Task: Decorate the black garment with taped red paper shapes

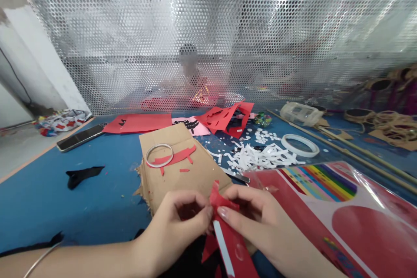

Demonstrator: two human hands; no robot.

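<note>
Both hands meet at the lower middle of the head view over a red paper piece (239,249). A white strip (223,247), which looks like tape, runs along its left edge. My left hand (182,221) pinches the paper's upper end from the left with thumb and fingertips. From the right, my right hand (254,217) grips the same end, thumb on top. The tip is crumpled and sticks up between the fingers. Just beyond the hands lies a cardboard sheet (195,178), bearing a cut red paper shape (182,154) and a thin tape roll (159,155).
White paper scraps (260,156) and a white tape roll (299,145) lie at the back right. A plastic-wrapped red pack (302,221) covers the right side. Farther left are a phone (81,137) and a black scrap (84,175). A perforated metal screen (208,30) stands behind.
</note>
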